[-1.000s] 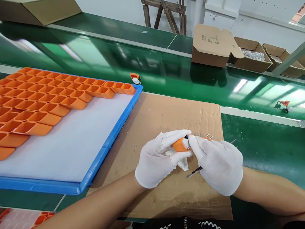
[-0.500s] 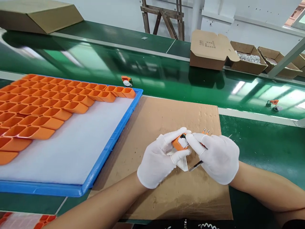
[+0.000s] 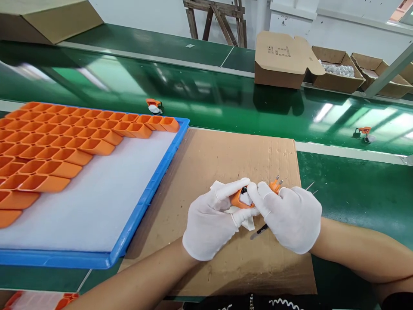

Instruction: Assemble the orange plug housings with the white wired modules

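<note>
My left hand (image 3: 213, 219), in a white glove, grips an orange plastic housing (image 3: 238, 200) between thumb and fingers. A white part with a black bit sits in the housing's open end. My right hand (image 3: 292, 217), also gloved, has its thumb and fingertips closed against the housing's right side. Under that palm runs a slim metal tool (image 3: 260, 232), apparently tweezers, with thin prongs showing beyond the far side of the hand. An orange two-pin plug (image 3: 275, 185) pokes out behind the right fingers. White material (image 3: 248, 223) shows below the left hand. Cardboard (image 3: 238, 262) lies beneath.
At left, a blue-rimmed tray (image 3: 151, 193) holds rows of orange sleeves (image 3: 61, 142). Beyond runs a green conveyor belt (image 3: 209, 97) carrying two orange-and-white pieces, one left (image 3: 155, 106) and one right (image 3: 365, 134). Cardboard boxes (image 3: 279, 58) stand along the far side.
The pieces on the belt have shifted left, and the view has moved slightly. My right hand has tilted a little, so more of the plug shows. Both hands stay on the housing.
</note>
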Available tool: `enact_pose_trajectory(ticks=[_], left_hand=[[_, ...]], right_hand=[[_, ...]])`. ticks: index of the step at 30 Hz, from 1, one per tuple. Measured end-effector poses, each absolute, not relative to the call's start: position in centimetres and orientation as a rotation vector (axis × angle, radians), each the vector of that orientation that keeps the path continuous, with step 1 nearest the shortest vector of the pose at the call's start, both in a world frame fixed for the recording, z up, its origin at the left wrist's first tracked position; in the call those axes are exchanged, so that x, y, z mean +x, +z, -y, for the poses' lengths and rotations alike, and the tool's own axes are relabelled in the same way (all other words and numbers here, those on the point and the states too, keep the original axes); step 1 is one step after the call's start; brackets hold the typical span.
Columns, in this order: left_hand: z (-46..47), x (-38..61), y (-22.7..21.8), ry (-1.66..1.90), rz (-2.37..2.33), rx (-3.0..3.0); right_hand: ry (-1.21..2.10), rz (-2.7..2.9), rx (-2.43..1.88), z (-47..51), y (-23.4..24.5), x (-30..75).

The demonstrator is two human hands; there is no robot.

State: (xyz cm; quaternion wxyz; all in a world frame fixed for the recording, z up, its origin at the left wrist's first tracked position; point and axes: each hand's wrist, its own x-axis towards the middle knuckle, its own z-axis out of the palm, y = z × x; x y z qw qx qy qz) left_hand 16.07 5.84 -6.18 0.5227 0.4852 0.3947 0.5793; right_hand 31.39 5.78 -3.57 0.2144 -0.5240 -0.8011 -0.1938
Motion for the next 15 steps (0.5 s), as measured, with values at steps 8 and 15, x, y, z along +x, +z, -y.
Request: enact_pose_trajectory(ticks=[8,15], left_hand=[[-6.7,15.4,-6.7,1.317,-1.091,1.228],[-7.0,14.9,-6.6,1.251,-1.099,1.242]], right_hand=[[-0.090,2.371,-1.141,-7.3,-3.8,33.3],[0.314,2.108,-1.148,-8.3,-4.4,33.6]])
